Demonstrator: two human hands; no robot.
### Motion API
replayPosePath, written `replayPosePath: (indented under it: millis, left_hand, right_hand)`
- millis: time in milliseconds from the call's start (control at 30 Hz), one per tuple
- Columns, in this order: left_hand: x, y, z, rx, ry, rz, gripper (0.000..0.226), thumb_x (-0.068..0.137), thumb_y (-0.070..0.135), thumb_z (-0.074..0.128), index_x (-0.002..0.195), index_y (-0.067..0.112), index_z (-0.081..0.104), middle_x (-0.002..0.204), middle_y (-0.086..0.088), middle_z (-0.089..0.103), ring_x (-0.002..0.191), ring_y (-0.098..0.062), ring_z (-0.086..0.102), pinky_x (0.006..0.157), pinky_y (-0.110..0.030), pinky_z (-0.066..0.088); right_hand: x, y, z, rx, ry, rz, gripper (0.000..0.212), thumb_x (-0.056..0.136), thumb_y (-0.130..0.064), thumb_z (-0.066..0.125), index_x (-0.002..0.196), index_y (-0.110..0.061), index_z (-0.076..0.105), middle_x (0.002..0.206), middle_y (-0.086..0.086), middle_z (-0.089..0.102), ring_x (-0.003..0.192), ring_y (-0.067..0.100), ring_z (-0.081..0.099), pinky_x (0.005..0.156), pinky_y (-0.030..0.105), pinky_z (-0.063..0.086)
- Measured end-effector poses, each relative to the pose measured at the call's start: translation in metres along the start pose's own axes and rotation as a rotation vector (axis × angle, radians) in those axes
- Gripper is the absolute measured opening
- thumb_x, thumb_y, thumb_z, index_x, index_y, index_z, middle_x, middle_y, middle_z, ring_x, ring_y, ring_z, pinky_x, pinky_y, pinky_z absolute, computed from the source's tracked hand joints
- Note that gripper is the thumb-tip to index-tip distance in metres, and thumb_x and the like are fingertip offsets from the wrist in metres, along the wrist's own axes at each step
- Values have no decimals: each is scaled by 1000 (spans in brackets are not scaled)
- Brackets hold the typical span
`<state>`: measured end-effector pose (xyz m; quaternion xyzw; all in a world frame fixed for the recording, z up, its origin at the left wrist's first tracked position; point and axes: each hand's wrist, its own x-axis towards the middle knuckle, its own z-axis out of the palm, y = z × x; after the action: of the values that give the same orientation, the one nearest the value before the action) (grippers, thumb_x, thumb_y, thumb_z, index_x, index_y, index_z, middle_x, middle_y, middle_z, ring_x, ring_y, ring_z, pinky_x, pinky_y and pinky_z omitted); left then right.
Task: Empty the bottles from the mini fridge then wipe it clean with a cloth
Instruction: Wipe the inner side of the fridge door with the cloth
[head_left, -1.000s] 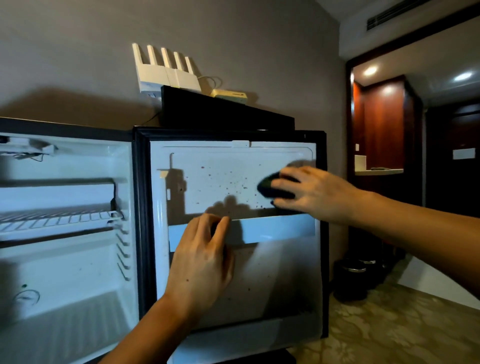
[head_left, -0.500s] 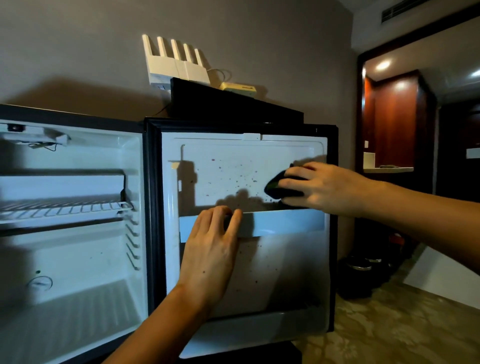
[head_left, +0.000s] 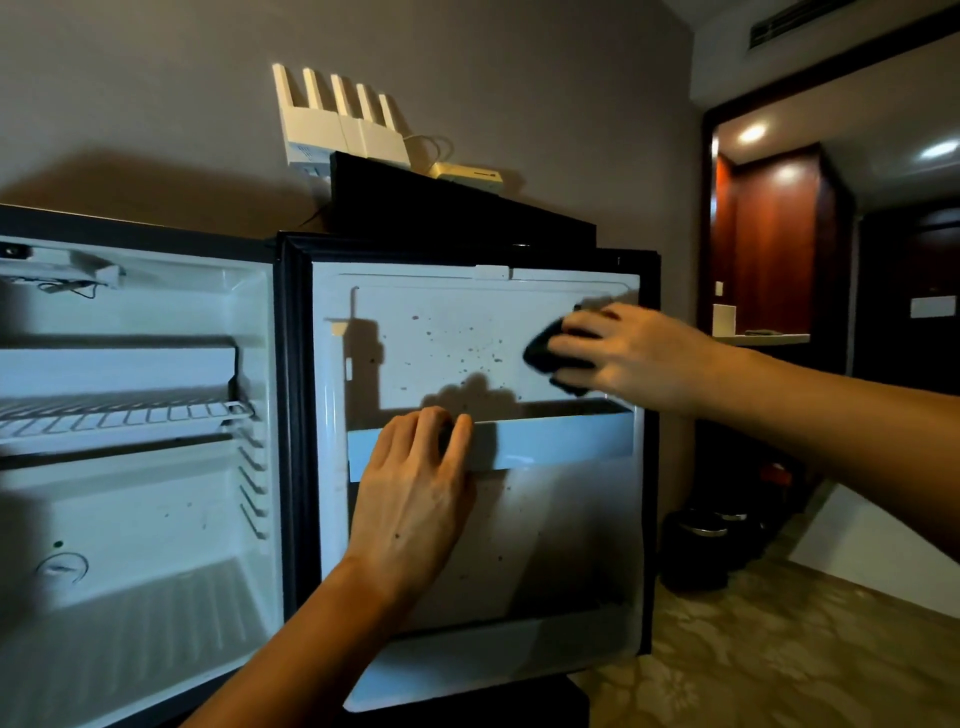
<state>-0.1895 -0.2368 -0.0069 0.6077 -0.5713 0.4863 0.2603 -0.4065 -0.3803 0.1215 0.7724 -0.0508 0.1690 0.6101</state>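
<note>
The mini fridge (head_left: 135, 519) stands open with a white interior, a wire shelf (head_left: 119, 415) and no bottles in view. Its door (head_left: 441, 322) swings out to the right, the inner panel speckled with dark spots. My right hand (head_left: 634, 353) presses a dark cloth (head_left: 543, 351) against the upper right of that panel. My left hand (head_left: 415, 488) lies flat on the door's white shelf rail (head_left: 561, 441), fingers hooked over its top edge, steadying the door.
A white router (head_left: 337, 124) and a small beige box (head_left: 467, 174) sit on a black device on top of the fridge. Dark round containers (head_left: 701, 545) stand on the patterned floor to the right. A doorway with wood panelling opens at the far right.
The view has drifted slightly. My right hand and the cloth have slid up and to the right across the door panel. My left hand stays on the rail.
</note>
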Motion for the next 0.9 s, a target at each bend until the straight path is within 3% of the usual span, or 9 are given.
replayPosePath:
  millis: [67,133,267,367,433,567,667,767,900]
  left_hand:
    - [1,0,-1,-7,3,-7,63,68,24,81,123,5,57,110,-17,57,99,-35,56,84,-44,52]
    - [2,0,-3,-12,-4,-21,65,67,28,81,123,7,57,109,-15,57,98,-34,56,83,-43,52]
    - [4,0,-4,-14,-21,-27,65,66,30,82,122,8,58,107,-13,56,96,-31,57,83,-41,52]
    - [5,0,-4,-15,-24,-32,65,67,32,82,122,8,58,107,-13,56,97,-32,57,84,-41,52]
    - [4,1,-3,-15,-20,-37,65,67,31,82,122,7,58,107,-14,56,98,-32,56,84,-42,52]
    - [3,2,-1,-28,-14,-47,64,70,31,81,124,7,56,109,-15,56,100,-33,56,86,-42,52]
    - [2,1,-1,-33,-18,-45,63,71,32,80,124,7,56,110,-14,56,101,-33,56,86,-41,52]
    - [2,1,0,-32,-25,-53,64,71,32,80,125,8,56,111,-14,56,102,-32,56,87,-41,52]
    - [4,2,1,-31,-16,-48,64,71,30,81,125,6,57,110,-15,56,101,-33,57,87,-42,51]
  right_hand:
    - [5,6,-4,19,63,251,34,85,-10,55,116,-15,67,127,16,59,118,39,53,87,50,52]
    - [6,2,-2,38,99,316,33,85,-9,57,116,-14,67,126,17,60,117,39,54,87,49,52]
    - [-6,-13,2,111,3,-58,40,77,-9,69,115,-18,68,127,14,60,119,38,54,88,50,52]
    - [-6,-6,-3,70,-54,-127,41,78,-9,72,116,-20,67,128,14,57,120,37,52,88,49,53]
    - [0,2,-4,37,19,-10,33,81,-8,64,112,-18,68,125,16,59,115,38,55,84,50,54]
    - [14,4,-1,145,120,420,34,81,-7,69,115,-12,67,122,17,60,110,38,57,71,48,58]
    - [14,-11,7,142,121,240,37,86,-11,58,123,-18,58,126,11,58,110,33,57,70,42,58]
    - [1,-15,7,170,-16,-23,37,86,-11,58,121,-21,52,125,10,54,112,31,53,72,41,57]
    - [1,-2,5,109,33,74,23,87,-16,63,109,-20,63,120,9,59,108,31,56,70,40,56]
